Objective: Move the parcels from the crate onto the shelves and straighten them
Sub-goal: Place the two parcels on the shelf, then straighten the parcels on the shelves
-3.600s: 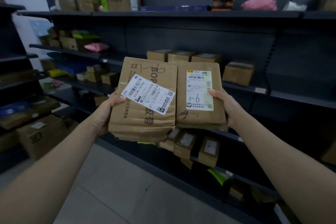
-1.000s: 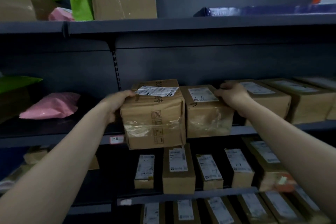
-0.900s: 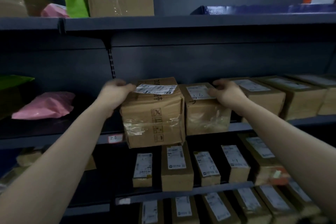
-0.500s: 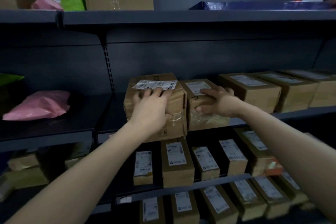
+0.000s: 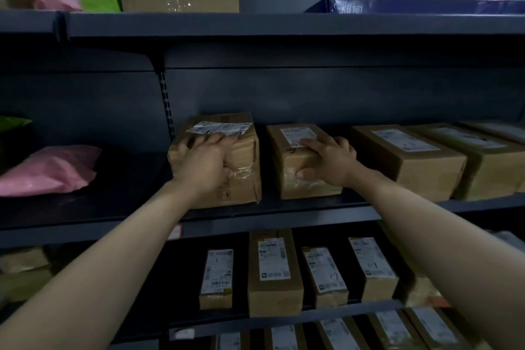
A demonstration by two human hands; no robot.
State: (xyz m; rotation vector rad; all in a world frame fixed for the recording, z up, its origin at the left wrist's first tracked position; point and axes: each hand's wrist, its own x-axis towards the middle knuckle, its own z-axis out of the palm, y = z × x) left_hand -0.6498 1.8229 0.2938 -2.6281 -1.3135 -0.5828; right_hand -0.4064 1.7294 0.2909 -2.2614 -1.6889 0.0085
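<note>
Right, both parcels are down on the dark grey metal shelf (image 5: 298,220) at chest height, so what I judge is left is squaring them up. My left hand (image 5: 204,162) lies spread over the front top edge of the larger brown cardboard parcel (image 5: 247,156), the one with a white label and clear tape across it; the fingers reach flat along its top and press rather than clasp. My right hand (image 5: 329,162) clasps the smaller brown cardboard parcel (image 5: 284,162) at its front top edge, fingers over the white label and thumb against the front face. The two parcels stand side by side with a narrow dark gap between them, and the smaller one sits near the row of long brown boxes (image 5: 409,159) to its right. To the left, well apart, lies a soft pink plastic mailer bag (image 5: 51,169). Both parcels look stiff enough to be pushed by their faces without buckling, and I would guess them to be light to middling. The taped patches look slick, so bare card near the corners should give better purchase. I would slide rather than lift, palms on the front faces, until the fronts line up with that row. The crate is not in view.
</note>
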